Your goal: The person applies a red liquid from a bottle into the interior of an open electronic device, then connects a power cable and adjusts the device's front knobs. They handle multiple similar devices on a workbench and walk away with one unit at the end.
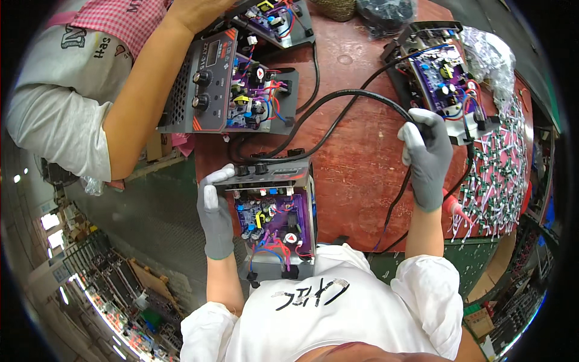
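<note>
The red-brown workbench [356, 181] carries several open electronic units. Against its near edge, in front of the person, lies the open grey chassis [274, 211] with its purple circuit board [277, 220] exposed and its knobbed front panel [265, 172] turned away from the person.

A second open unit [232, 87] with a dark front panel sits at the far left, where a co-worker's bare forearm [142, 90] reaches across it. A third open unit [443, 75] lies at the far right, a fourth [280, 21] at the top edge.

A thick black cable [350, 96] arcs from behind the near chassis across the bench.

The left hand [214, 211], in a grey glove, is closed along the left wall of the chassis, thumb over the front panel corner. The right hand [425, 157], also gloved, is closed around the black cable near its right end.

Judged step: the chassis is being steadied while the cable is drawn clear or routed. The next move would call for a firm hold on the chassis and slack kept in the cable, so that it does not snag the red and blue leads [274, 247] on the board.

At the right edge lies a heap of small white-wired components [500, 175] beside a clear plastic bag [491, 57]. No package label can be made out. A small red round sticker [291, 238] sits on the near board; another [260, 73] marks the second unit's board.
</note>
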{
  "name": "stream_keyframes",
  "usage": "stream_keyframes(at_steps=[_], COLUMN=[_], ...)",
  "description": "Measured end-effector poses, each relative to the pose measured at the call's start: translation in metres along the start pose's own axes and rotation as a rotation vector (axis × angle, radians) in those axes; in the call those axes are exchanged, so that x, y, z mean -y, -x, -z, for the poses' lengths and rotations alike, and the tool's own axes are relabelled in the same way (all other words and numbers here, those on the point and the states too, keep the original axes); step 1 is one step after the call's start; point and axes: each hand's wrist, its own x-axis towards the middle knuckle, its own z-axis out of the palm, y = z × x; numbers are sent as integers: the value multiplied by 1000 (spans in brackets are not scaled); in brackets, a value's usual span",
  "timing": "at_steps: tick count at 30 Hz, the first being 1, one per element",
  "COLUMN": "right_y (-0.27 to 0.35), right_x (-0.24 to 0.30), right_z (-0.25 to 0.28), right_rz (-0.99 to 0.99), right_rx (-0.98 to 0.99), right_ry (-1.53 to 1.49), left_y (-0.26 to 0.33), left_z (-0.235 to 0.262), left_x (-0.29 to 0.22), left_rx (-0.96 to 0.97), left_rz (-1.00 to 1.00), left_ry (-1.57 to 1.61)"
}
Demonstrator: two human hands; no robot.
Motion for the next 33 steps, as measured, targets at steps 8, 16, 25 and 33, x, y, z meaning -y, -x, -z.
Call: stream_keyframes(at_steps=[8, 16, 25, 33], right_y=[28, 14, 23, -6], right_x=[18, -20, -77, -43], right_z=[-41, -53, -83, -77], right_rz=[-53, 141, 848, 714], right_rx=[177, 125, 541, 392], right_ry=[-190, 141, 969, 766], left_y=[30, 54, 61, 68], left_z=[29, 30, 28, 33], left_x=[8, 10, 2, 2], left_rx=[-107, -136, -123, -70], left_rz=[-11, -158, -236, -309], left_ry=[90, -12, -15, -56])
